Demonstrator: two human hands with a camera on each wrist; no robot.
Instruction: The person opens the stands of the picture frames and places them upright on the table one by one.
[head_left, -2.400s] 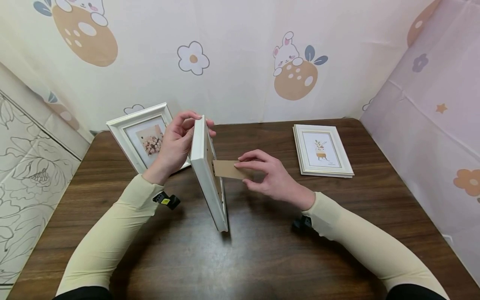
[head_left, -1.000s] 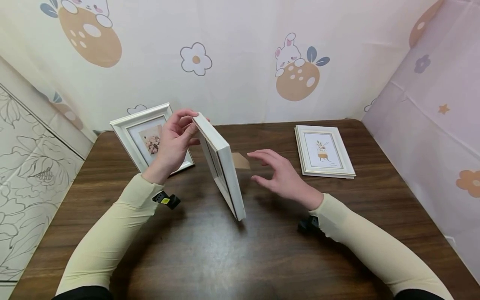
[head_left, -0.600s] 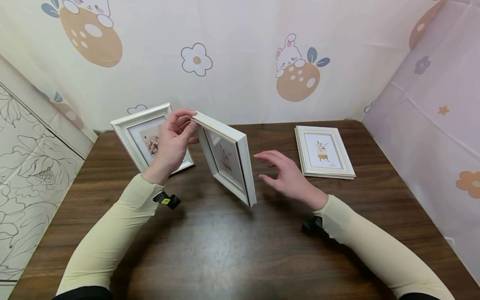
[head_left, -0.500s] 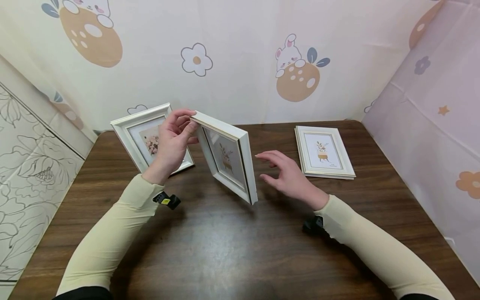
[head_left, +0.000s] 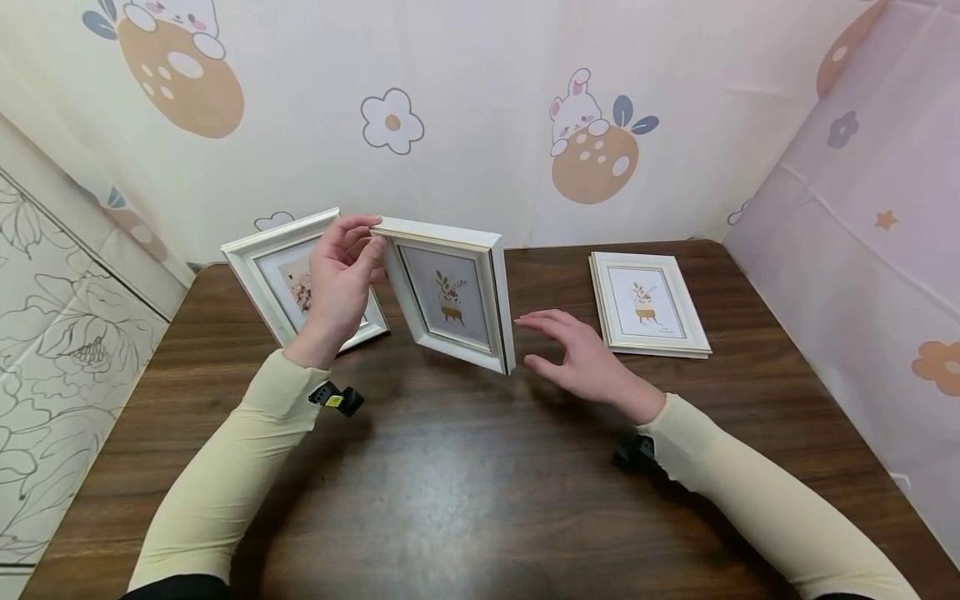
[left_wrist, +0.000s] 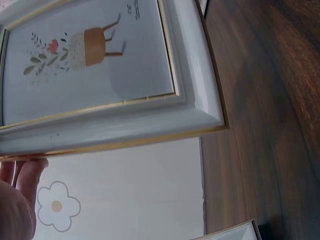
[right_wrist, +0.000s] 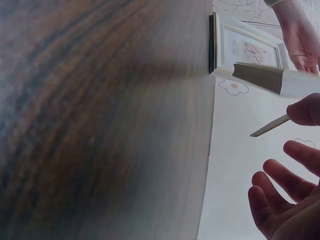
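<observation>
My left hand (head_left: 341,275) grips a white picture frame (head_left: 450,231) by its upper left corner, thumb in front. The frame is upright, slightly tilted, and raised above the table; its plant-in-a-pot picture faces me. A thin stand (right_wrist: 270,126) juts from its back in the right wrist view; the head view hides it. My right hand (head_left: 577,354) hovers beside the frame's right edge with fingers loosely extended. From the right wrist view I cannot tell whether its thumb touches the stand. Behind my left hand, a second white frame (head_left: 277,225) with a flower picture stands leaning back.
At the back right, a third white frame (head_left: 648,342) lies face up, apparently on top of another, with a similar plant picture. The dark wooden table (head_left: 435,500) ends at a patterned curtain (head_left: 480,150) behind and another at the right.
The held frame has swung from edge-on to show its picture and has risen. My right hand has let go of the stand and shifted slightly right. The other frames stay put.
</observation>
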